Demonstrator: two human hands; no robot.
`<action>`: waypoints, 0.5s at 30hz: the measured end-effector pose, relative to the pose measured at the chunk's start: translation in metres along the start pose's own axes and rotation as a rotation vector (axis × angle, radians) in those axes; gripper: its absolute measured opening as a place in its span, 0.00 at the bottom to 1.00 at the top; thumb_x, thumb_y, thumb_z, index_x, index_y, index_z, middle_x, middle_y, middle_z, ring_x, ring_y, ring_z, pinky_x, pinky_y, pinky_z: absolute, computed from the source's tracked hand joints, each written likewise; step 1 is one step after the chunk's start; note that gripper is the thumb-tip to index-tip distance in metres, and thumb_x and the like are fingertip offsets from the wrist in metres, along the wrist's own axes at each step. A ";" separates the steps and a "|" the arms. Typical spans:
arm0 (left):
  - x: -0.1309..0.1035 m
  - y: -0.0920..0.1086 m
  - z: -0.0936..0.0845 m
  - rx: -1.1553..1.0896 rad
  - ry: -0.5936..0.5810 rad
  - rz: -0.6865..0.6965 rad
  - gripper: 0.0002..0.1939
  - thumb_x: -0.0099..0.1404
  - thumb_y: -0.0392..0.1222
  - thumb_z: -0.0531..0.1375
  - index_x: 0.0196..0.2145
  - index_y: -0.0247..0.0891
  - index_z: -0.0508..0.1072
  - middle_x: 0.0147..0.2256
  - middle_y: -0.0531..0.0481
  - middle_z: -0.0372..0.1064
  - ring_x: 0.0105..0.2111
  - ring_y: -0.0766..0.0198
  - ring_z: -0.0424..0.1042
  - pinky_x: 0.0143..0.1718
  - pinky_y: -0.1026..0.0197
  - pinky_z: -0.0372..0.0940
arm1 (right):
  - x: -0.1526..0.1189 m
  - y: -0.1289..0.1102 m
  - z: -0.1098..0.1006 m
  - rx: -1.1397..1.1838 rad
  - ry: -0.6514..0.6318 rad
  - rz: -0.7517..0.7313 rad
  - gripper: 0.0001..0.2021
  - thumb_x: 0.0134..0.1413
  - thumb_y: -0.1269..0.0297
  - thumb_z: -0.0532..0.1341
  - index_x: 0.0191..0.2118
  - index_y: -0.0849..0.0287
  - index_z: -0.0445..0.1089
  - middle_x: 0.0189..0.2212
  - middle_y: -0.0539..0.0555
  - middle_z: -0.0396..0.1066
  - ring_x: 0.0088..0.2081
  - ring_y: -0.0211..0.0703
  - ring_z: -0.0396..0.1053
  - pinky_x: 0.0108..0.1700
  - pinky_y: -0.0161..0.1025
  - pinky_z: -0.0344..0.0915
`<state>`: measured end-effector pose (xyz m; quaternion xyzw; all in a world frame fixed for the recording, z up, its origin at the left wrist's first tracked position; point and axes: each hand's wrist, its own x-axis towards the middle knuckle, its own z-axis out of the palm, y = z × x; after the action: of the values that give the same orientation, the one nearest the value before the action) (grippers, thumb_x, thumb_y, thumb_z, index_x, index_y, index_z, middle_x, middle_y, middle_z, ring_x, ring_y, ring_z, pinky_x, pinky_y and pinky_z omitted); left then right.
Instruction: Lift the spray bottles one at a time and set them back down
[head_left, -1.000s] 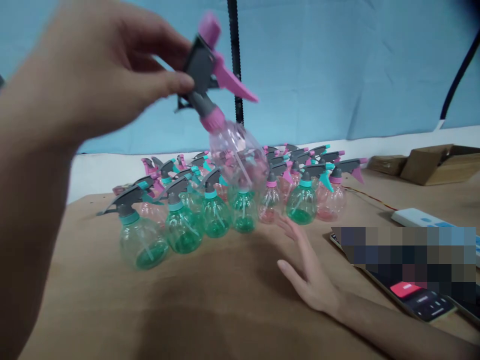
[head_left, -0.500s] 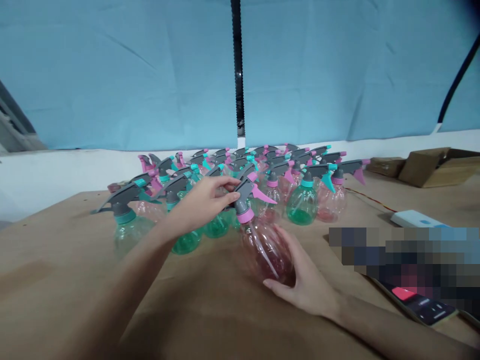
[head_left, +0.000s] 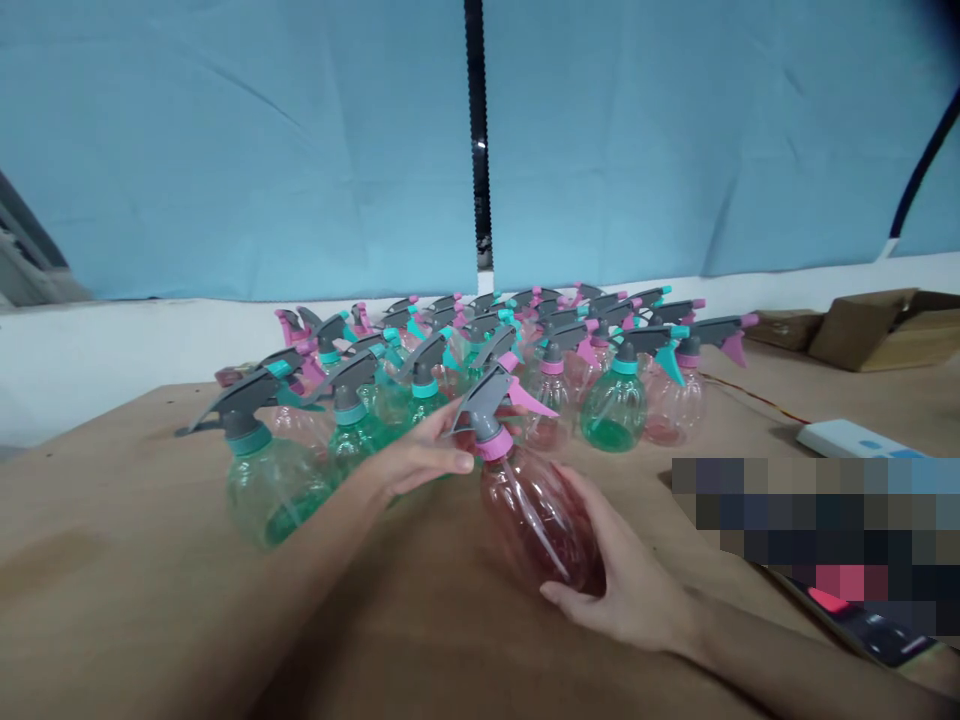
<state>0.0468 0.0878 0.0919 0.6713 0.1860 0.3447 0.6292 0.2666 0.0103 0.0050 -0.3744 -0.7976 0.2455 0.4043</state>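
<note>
A clear pink spray bottle (head_left: 529, 515) with a pink collar and a grey head leans to the left in front of me. Around the right side of its body my right hand (head_left: 630, 570) is wrapped. My left hand (head_left: 424, 450) is beside the bottle's neck, its thumb near the collar and its fingers partly hidden behind the grey head; whether it touches is unclear. A green bottle (head_left: 277, 490) with a grey and teal head stands to the left of my left forearm.
Several pink and green spray bottles (head_left: 613, 405) stand grouped on the brown table (head_left: 97, 560). Open cardboard box (head_left: 862, 330) at the back right. On the right are a white device (head_left: 847, 438) with a wire and a phone (head_left: 877, 630), partly pixelated.
My left hand has come down from the grey spray head to beside the collar, with its fingers more spread. The held bottle and my right hand are slightly lower and further right in view.
</note>
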 end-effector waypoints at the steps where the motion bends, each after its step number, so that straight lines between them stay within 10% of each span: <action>1: 0.002 -0.008 0.003 -0.051 -0.019 0.001 0.37 0.48 0.42 0.66 0.55 0.42 0.60 0.54 0.40 0.61 0.56 0.45 0.57 0.52 0.45 0.56 | -0.001 0.000 0.000 -0.005 -0.006 -0.005 0.43 0.43 0.65 0.62 0.62 0.51 0.37 0.61 0.59 0.47 0.60 0.57 0.50 0.57 0.55 0.56; 15: 0.020 -0.015 0.051 -0.136 0.281 0.092 0.23 0.47 0.32 0.58 0.44 0.39 0.71 0.39 0.47 0.73 0.46 0.54 0.68 0.48 0.51 0.59 | -0.003 0.004 0.004 -0.012 -0.023 -0.065 0.44 0.44 0.64 0.62 0.63 0.51 0.34 0.60 0.61 0.48 0.59 0.60 0.51 0.56 0.58 0.56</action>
<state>0.0990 0.0674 0.0835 0.5804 0.2173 0.4754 0.6244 0.2663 0.0098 -0.0009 -0.3478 -0.8154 0.2314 0.4007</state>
